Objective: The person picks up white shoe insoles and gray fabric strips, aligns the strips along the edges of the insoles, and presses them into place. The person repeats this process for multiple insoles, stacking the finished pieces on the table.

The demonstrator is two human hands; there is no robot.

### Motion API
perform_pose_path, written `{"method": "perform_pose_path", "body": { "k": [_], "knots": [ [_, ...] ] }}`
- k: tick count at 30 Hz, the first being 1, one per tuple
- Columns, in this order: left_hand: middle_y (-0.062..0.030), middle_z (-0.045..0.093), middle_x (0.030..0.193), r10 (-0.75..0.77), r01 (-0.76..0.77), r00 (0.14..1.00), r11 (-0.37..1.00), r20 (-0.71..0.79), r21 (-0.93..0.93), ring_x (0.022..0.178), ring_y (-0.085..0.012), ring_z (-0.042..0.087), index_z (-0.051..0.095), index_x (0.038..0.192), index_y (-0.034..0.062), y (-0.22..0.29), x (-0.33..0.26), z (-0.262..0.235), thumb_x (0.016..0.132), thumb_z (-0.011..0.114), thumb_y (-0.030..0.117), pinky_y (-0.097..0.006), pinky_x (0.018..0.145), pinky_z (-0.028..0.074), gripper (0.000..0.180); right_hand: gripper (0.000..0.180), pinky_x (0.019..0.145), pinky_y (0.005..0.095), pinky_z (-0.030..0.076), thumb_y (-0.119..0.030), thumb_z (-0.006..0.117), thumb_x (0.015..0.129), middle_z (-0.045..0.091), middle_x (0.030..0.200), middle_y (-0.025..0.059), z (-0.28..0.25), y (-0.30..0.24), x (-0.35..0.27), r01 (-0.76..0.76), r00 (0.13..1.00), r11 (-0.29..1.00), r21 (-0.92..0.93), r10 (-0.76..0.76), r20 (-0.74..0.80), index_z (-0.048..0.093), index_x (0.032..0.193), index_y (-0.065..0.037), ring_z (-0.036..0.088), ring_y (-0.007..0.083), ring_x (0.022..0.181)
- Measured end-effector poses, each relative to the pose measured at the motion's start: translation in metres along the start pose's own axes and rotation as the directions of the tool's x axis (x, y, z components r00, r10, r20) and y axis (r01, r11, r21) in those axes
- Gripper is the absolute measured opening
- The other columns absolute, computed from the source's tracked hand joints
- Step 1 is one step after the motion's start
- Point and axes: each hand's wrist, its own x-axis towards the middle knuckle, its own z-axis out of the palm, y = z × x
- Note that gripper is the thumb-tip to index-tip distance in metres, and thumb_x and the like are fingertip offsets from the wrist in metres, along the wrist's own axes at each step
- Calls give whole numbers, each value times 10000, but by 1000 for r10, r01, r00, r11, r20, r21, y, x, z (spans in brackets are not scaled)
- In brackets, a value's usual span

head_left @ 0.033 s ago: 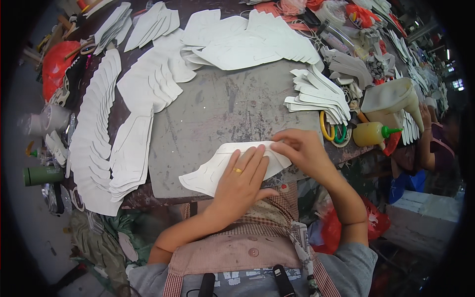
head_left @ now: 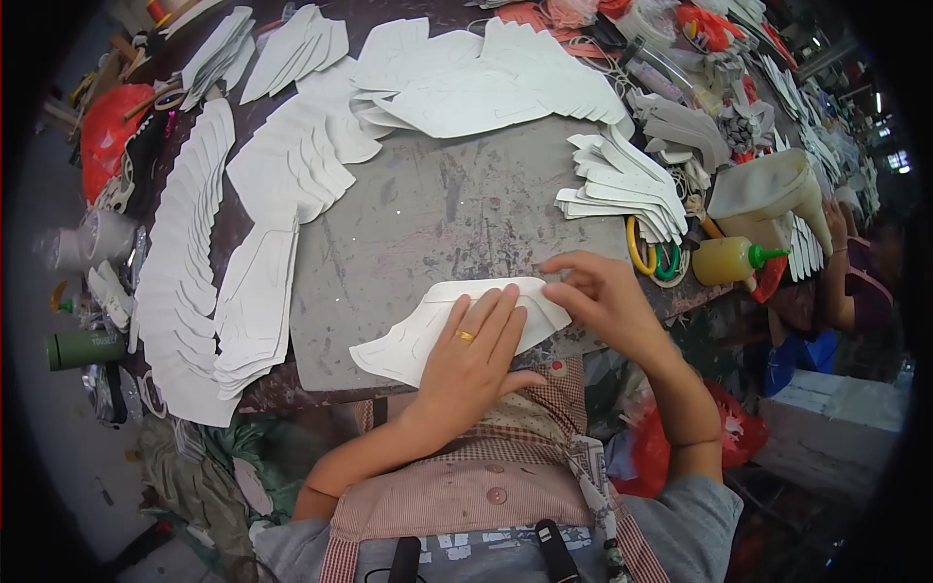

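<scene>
A white shoe-upper-like cut piece with a curved outline and marked lines lies near the board's front edge. My left hand, with a gold ring, rests flat on it, fingers stretched out and thumb apart. At the piece's upper right corner is my right hand. Its fingers are bent and its thumb is by the edge, with a gap between thumb and forefinger. Nothing shows in its grip. The left palm covers the middle of the piece.
Fanned white pieces line the left, and more white pieces lie across the back of the grey board. At right are another stack, yellow-handled scissors and a yellow glue bottle. Another person's arm shows far right.
My right thumb and forefinger have parted from the piece's top edge and shifted slightly to the right. My left hand stays in place on the piece.
</scene>
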Motion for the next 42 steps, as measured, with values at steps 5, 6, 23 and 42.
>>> {"method": "perform_pose_path", "body": {
  "k": [5,6,23,42],
  "knots": [
    [-193,480,1413,-23,22,1000,1000,7,19,1297,-339,438,487,1391,-17,2,0,4,741,715,547,-538,1096,347,891,136,533,201,448,-79,703,911,634,735,3,-7,6,-29,-171,985,965,201,166,41,606,948,8,575,46,613],
    [-177,480,1415,-35,35,999,999,16,20,1295,-337,438,487,1405,0,4,2,2,722,727,549,-535,1097,341,908,128,530,211,454,-71,705,903,636,732,-2,-7,7,-29,-186,983,961,203,182,39,617,917,21,577,49,607],
    [-237,504,1323,-467,492,868,855,-170,162,1148,-396,519,486,1420,29,-4,-19,-50,800,791,247,-479,994,398,725,93,635,340,499,-104,702,890,655,831,134,-1,0,-31,313,948,929,-199,-317,9,680,926,-22,648,254,706],
    [-229,412,1479,-163,280,901,926,-401,253,1381,-414,386,532,1386,54,-57,20,-121,838,746,128,-485,1135,329,593,152,874,425,455,7,663,839,622,987,144,-85,25,44,227,726,667,-710,-602,-333,607,980,4,590,339,965]
  ]
}}
